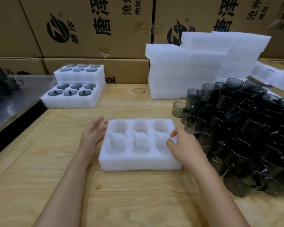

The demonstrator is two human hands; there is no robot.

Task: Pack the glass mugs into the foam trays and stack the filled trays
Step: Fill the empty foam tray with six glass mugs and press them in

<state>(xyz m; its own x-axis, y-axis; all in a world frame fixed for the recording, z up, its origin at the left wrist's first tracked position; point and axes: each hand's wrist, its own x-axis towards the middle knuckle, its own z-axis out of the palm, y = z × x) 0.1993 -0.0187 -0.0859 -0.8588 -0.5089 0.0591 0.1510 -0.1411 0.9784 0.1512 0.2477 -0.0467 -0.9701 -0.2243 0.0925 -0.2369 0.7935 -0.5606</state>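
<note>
On the pale wooden table (pixel 39 161), the left hand (pixel 93 135) is hovering open beside a white six-pocket foam tray (pixel 138 161); the right hand (pixel 185 148) is pinching its right rim, near piled smoky glass mugs (pixel 244 128).

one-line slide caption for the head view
Left hand and right hand flank an empty foam tray; glass mugs piled right, filled trays behind.

One empty tray (pixel 138 163); two hands (pixel 92 136) (pixel 186 149)

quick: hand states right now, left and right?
Left hand: open, fingers straight beside the empty foam tray, holding nothing.
Right hand: fingers curled, pinching the tray's right rim.
</note>
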